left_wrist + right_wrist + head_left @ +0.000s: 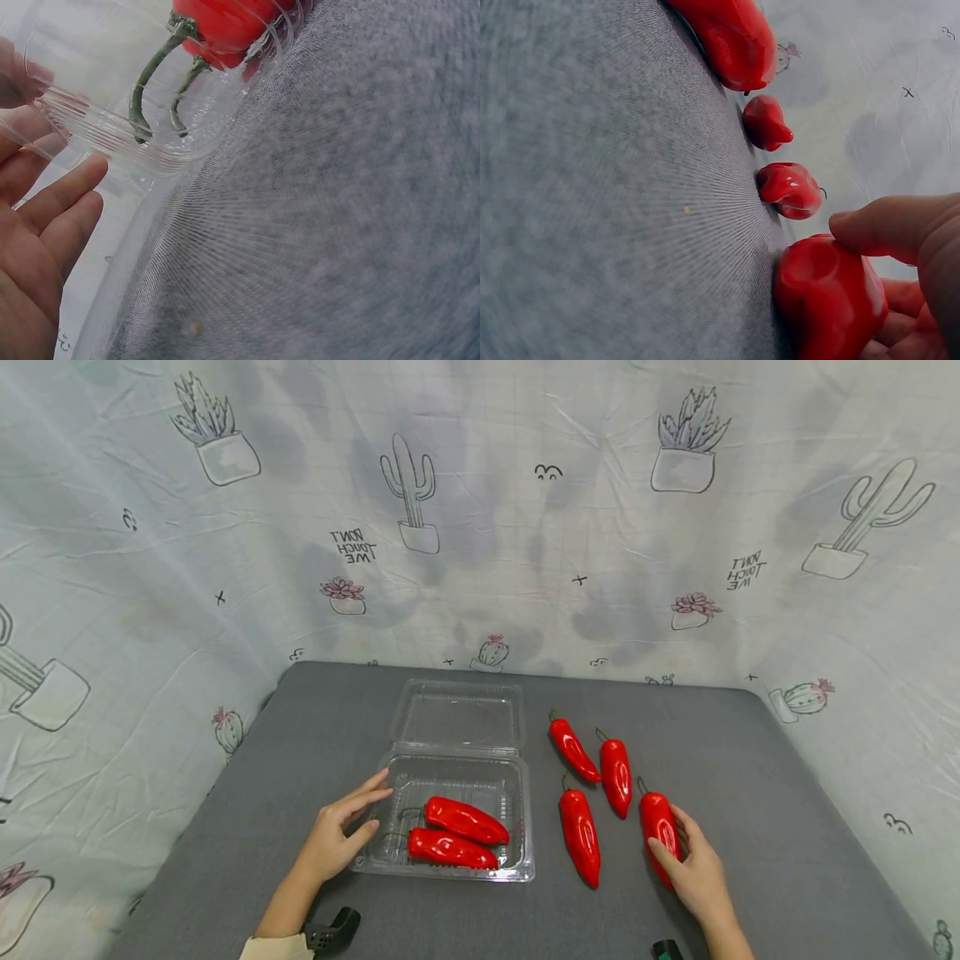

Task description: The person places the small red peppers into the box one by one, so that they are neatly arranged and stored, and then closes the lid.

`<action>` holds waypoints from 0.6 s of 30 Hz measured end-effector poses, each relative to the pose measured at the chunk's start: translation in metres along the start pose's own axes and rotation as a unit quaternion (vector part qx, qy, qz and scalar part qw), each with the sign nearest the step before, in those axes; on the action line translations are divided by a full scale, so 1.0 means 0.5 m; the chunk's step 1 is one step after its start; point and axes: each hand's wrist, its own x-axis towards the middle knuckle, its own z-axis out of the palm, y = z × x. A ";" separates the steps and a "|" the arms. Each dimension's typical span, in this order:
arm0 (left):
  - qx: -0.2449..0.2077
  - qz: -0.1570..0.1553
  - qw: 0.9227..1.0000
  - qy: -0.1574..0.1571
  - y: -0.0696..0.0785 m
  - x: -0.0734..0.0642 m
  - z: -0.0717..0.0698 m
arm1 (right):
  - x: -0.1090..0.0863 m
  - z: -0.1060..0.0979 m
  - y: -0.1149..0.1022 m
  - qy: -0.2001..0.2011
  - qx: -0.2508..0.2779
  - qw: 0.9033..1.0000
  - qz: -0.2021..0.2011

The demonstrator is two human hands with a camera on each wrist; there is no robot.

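A clear plastic clamshell container point(522, 818) lies with its lid folded back, and two red peppers point(465, 820) with green stems rest inside its tray. At the container's left wall my left hand point(335, 832) has its fingers extended, at or close to the rim. In the left wrist view, those fingers point(71, 191) look straight beside the clear plastic. My right hand point(697, 868) grips a red pepper point(657, 814) lying on the table, thumb on one side and fingers on the other. In the right wrist view, the thumb point(885, 225) presses on that pepper point(829, 300).
Three more red peppers lie on the grey table point(300, 735) between the container and my right hand: one at the back point(573, 750), one beside it point(616, 777), one nearer point(580, 839). A cactus-print cloth point(487, 527) walls the table's back and sides.
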 end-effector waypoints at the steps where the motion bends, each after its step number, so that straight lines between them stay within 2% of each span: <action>1: 0.001 0.000 1.000 0.000 -0.001 -0.001 0.000 | 0.000 0.000 0.000 0.003 0.000 1.000 -0.002; 4: 0.008 -0.002 1.000 0.000 -0.012 -0.007 0.002 | -0.002 0.001 0.000 0.010 0.004 1.000 -0.006; 11: 0.020 -0.014 1.000 -0.003 -0.067 -0.025 0.011 | -0.003 -0.001 -0.002 0.017 0.003 1.000 0.000; 18: 0.004 -0.021 1.000 -0.018 -0.077 -0.025 0.008 | -0.001 -0.005 -0.003 0.021 0.008 1.000 -0.001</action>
